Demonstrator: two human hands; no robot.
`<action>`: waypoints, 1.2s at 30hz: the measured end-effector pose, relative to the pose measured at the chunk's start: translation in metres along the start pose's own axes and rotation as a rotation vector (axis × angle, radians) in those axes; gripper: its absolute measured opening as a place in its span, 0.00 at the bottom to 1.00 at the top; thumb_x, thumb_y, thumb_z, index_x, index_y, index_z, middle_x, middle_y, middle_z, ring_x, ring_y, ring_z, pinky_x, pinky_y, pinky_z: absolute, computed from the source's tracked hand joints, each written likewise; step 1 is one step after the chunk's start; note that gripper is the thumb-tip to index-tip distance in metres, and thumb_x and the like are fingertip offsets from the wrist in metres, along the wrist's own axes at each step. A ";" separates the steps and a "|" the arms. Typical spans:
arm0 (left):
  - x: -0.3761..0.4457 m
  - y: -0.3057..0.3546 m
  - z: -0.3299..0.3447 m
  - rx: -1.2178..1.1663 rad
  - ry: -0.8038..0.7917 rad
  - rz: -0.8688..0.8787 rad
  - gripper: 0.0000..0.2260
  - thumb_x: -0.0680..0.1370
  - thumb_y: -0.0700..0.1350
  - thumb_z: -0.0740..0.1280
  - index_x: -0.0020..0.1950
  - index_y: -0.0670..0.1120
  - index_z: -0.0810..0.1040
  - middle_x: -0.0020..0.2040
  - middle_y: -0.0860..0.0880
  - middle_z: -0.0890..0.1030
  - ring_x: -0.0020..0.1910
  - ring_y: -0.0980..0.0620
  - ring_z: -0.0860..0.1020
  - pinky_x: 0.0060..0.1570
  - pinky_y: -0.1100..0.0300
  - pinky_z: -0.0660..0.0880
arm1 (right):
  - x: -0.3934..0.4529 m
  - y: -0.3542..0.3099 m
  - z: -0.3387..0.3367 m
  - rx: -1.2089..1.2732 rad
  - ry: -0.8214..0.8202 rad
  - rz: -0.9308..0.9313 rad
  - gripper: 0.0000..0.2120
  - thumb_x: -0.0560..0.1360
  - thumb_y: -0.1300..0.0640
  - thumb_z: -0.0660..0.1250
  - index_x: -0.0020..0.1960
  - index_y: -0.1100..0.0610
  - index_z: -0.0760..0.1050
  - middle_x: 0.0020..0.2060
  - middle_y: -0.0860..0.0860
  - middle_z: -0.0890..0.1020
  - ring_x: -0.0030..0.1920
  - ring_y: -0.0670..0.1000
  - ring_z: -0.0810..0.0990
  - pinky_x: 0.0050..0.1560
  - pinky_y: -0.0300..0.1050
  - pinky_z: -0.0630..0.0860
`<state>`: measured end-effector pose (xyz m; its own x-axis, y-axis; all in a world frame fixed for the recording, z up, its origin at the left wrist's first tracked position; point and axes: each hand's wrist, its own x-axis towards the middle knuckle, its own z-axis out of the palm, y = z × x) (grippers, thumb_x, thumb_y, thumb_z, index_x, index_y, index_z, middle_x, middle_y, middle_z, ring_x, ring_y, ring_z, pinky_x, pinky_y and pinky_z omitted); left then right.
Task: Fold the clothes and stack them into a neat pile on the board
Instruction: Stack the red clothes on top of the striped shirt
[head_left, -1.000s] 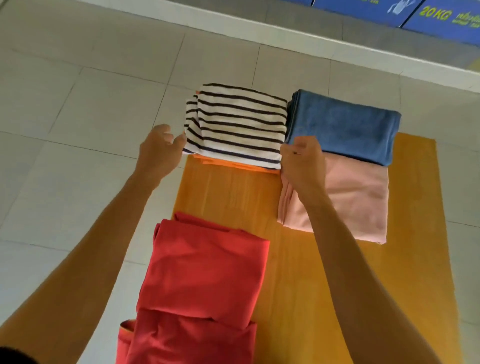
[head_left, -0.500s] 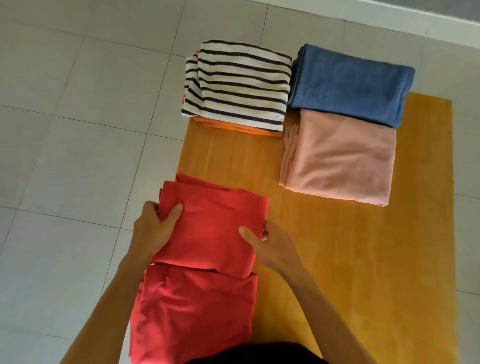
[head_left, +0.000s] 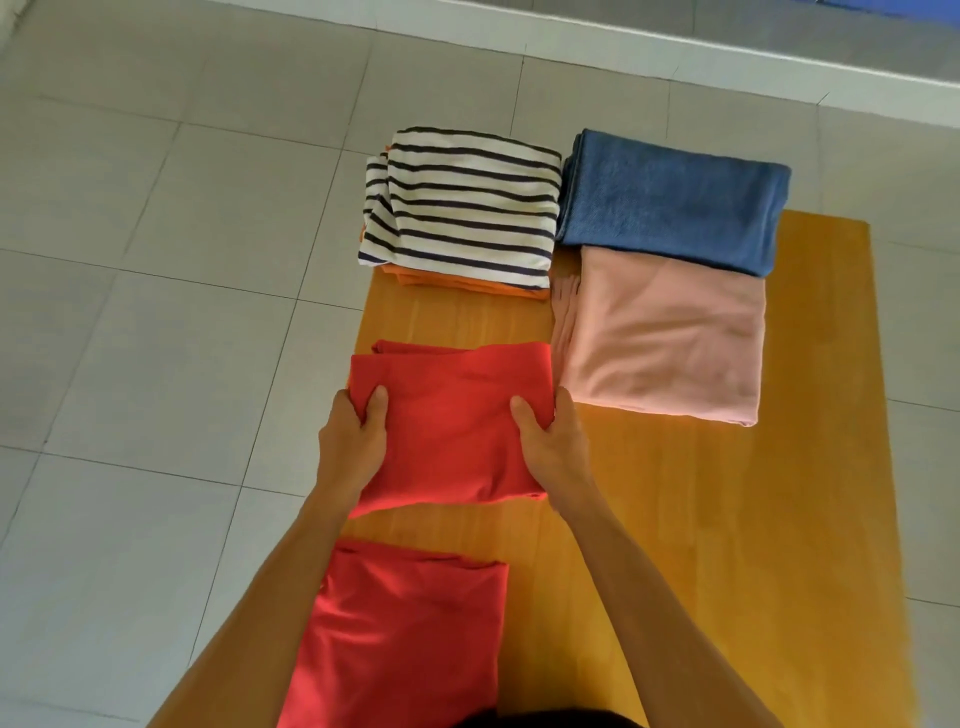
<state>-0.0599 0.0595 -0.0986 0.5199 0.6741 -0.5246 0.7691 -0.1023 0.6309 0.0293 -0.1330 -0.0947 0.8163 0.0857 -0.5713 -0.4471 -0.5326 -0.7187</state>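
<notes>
- Nearest the camera, at the board's near left: a second red garment (head_left: 400, 639) lies folded flat on the orange board (head_left: 701, 519).
- Mid-board: left hand (head_left: 353, 441) and right hand (head_left: 553, 447) each pinch a side edge of the folded red garment (head_left: 452, 421), thumbs on top, fingers underneath.
- Step in hand, judged: carrying this piece; keep both edges level so the fold does not sag open.
- Far right: pink garment (head_left: 660, 332) beneath blue garment (head_left: 670, 200).
- Far left: striped garment (head_left: 462, 208) atop an orange garment (head_left: 467, 283).
</notes>
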 end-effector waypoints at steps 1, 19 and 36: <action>0.003 -0.002 0.000 -0.014 0.003 -0.002 0.23 0.80 0.62 0.57 0.63 0.45 0.71 0.50 0.50 0.77 0.47 0.48 0.76 0.47 0.52 0.73 | 0.001 0.003 0.000 0.001 -0.002 -0.017 0.21 0.77 0.41 0.67 0.66 0.50 0.73 0.54 0.45 0.82 0.54 0.50 0.81 0.57 0.55 0.80; 0.069 0.127 -0.060 -0.159 -0.016 0.395 0.20 0.79 0.63 0.57 0.58 0.48 0.73 0.49 0.50 0.80 0.44 0.51 0.81 0.42 0.54 0.79 | 0.039 -0.117 -0.035 0.396 0.028 -0.180 0.12 0.80 0.41 0.64 0.51 0.46 0.80 0.41 0.47 0.84 0.41 0.47 0.83 0.43 0.47 0.84; 0.228 0.183 -0.002 -0.144 -0.086 0.182 0.23 0.77 0.65 0.60 0.50 0.45 0.77 0.41 0.49 0.78 0.46 0.44 0.78 0.47 0.52 0.73 | 0.197 -0.170 -0.004 0.145 0.110 -0.145 0.17 0.80 0.39 0.61 0.58 0.51 0.78 0.49 0.50 0.83 0.50 0.53 0.82 0.53 0.55 0.81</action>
<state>0.1986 0.1956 -0.1019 0.6797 0.5888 -0.4374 0.6020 -0.1070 0.7913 0.2671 -0.0291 -0.0837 0.9073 0.0560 -0.4168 -0.3634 -0.3945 -0.8440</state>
